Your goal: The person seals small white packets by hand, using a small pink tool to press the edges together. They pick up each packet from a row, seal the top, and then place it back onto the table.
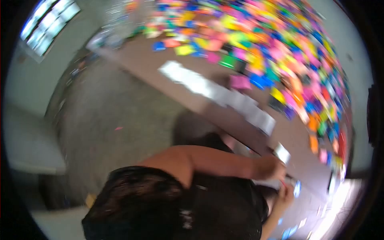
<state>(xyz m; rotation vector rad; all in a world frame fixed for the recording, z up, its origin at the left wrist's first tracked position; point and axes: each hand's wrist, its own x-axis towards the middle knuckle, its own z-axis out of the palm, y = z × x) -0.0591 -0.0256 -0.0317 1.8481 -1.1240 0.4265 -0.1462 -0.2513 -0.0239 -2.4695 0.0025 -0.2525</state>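
Observation:
The view is blurred and tilted. My left arm reaches across my black shirt (224, 208) to the brown table's near edge. My left hand (275, 168) looks curled, right beside a small white card (282, 153); the blur hides whether it grips the card. My right hand (286, 194) comes up from below, just under the left hand. Its fingertips are by a small pink bit (283, 184) and a bluish-white slip (297, 188). Whether it holds either is unclear.
The brown table (296, 140) runs diagonally and is covered with several bright sticky notes (280, 52) in pink, yellow, blue, green and orange. A row of white paper sheets (224, 94) lies along its near side. Grey carpet (120, 116) and a pale seat (28, 140) are at the left.

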